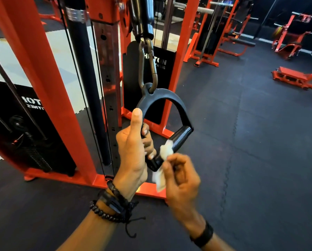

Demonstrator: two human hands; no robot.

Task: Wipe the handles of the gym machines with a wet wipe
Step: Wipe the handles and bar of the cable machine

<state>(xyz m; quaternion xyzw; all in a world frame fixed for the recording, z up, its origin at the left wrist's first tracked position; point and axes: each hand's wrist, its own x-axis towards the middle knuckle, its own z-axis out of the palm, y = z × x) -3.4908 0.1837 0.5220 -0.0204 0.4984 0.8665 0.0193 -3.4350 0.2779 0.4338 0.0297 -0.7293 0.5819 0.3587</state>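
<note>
A black D-shaped cable handle [180, 136] hangs from a metal carabiner [148, 66] on an orange cable machine. My left hand [133, 147] grips the left side of the handle, fingers curled round it and thumb pointing up. My right hand [180, 173] pinches a crumpled white wet wipe [165, 151] and holds it against the handle's black grip bar. Part of the wipe hangs below the bar.
The orange frame [48, 91] of the cable machine, its black weight stack [24, 127] and cables stand to the left and behind. Dark rubber floor [260, 142] spreads to the right. More orange machines [292, 42] stand at the far right.
</note>
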